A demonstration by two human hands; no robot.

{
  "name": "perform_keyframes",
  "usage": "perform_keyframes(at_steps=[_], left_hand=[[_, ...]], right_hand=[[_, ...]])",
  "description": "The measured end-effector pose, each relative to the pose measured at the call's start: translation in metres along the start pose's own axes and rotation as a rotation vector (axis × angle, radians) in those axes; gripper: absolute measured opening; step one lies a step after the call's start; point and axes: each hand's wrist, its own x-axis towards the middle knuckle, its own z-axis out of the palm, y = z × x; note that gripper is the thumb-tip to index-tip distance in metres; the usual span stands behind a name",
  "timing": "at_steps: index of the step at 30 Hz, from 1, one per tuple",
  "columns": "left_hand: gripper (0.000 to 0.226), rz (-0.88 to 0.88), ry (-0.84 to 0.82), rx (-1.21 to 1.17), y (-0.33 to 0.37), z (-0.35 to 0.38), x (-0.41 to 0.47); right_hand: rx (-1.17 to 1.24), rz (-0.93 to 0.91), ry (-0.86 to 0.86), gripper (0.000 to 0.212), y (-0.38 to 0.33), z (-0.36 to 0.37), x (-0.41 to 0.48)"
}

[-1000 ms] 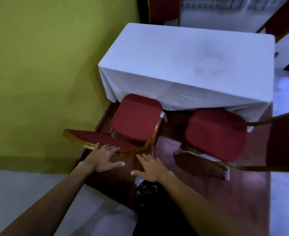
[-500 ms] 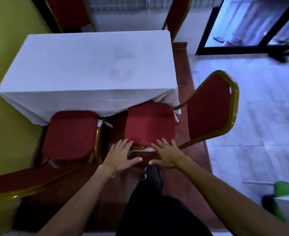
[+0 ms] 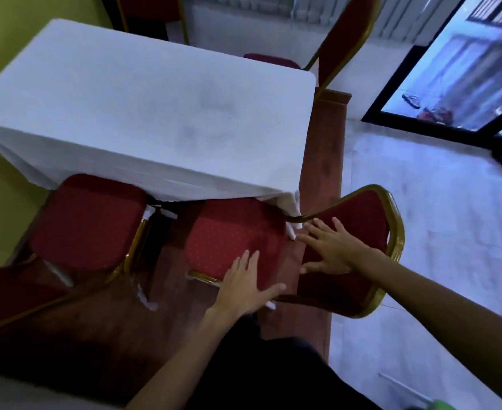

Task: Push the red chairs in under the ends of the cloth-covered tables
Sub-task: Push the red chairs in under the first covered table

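Note:
A table under a white cloth (image 3: 143,113) stands ahead of me. Two red chairs with gold frames face its near end. The left chair (image 3: 87,223) has its seat partly under the cloth's hem. The right chair (image 3: 232,235) sits turned, its seat partly under the table corner and its backrest (image 3: 362,229) angled out to the right. My left hand (image 3: 244,285) hovers, fingers spread, over the near edge of the right chair's seat. Over the backrest's front face, my right hand (image 3: 329,250) is spread flat. Neither hand grips anything.
A yellow-green wall (image 3: 4,31) runs along the left. Two more red chairs (image 3: 341,34) stand at the table's far end. The table stands on a red-brown floor strip (image 3: 323,161); pale tiles (image 3: 436,208) lie to the right, with a dark-framed glass door (image 3: 456,84) beyond.
My view and both hands have shifted from the left chair to the right chair. My right hand has moved from the seat's near edge up onto the backrest.

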Motion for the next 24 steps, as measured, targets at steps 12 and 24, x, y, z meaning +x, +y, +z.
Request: perform_keyframes(at_steps=[12, 24], left_hand=[[0.114, -0.042, 0.047, -0.423, 0.137, 0.074, 0.034], [0.11, -0.234, 0.057, -0.49, 0.251, 0.155, 0.074]], right_hand=[[-0.164, -0.305, -0.254, 0.112, 0.163, -0.024, -0.032], [-0.276, -0.703, -0.363, 0.108, 0.24, -0.023, -0.014]])
